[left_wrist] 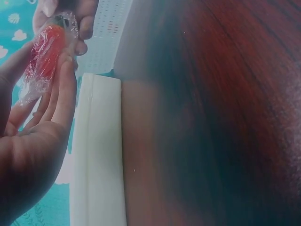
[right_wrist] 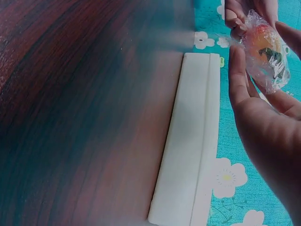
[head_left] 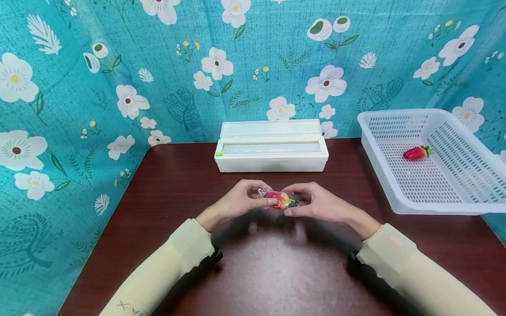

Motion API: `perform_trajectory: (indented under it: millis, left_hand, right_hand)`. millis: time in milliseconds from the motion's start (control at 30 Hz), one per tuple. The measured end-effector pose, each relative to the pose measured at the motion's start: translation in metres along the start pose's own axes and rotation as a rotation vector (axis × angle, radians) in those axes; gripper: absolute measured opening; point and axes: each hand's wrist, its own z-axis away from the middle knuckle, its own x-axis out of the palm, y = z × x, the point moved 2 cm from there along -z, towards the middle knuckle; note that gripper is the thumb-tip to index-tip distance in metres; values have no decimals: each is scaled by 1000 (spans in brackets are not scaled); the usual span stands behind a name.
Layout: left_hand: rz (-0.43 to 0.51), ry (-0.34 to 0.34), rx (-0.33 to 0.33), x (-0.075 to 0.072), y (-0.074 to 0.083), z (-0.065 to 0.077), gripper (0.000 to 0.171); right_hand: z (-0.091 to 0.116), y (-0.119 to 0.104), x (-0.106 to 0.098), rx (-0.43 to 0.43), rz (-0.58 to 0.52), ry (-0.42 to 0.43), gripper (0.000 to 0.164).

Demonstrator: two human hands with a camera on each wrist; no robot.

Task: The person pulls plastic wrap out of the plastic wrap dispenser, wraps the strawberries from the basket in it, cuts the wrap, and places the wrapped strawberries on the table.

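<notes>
A red and yellow strawberry [head_left: 281, 199] with green leaves is wrapped in crinkled clear plastic film, held up over the dark tabletop between both hands. My left hand [head_left: 245, 197] grips its red end, the thumb lying across the front. Around the leafy end curl the thumb and fingers of my right hand [head_left: 318, 203]. In the left wrist view the film [left_wrist: 29, 89] bunches out past the red tip. Green leaves [right_wrist: 277, 63] show through the film in the right wrist view. Behind the hands stands a white cling film dispenser [head_left: 273, 162], its lid [head_left: 270, 128] raised.
A white perforated basket [head_left: 382, 181] stands at the right of the dark wooden table [head_left: 172, 192]. Inside it lies another red strawberry [head_left: 416, 153] with green leaves. Flowered teal cloth [head_left: 176, 81] hangs behind and beside the table.
</notes>
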Motion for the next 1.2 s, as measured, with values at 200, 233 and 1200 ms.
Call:
perform_trajectory:
  millis: [200,233,1200]
  left_hand:
    - [9,-27,12,1,-1,1,23]
    - [14,-31,11,2,-1,1,23]
    - [-30,66,29,2,-3,0,24]
  right_hand:
    - [-1,0,4,-26,9,-30,48]
    - [-2,0,4,-30,12,-34,47]
    - [0,7,10,17,-179,117,47]
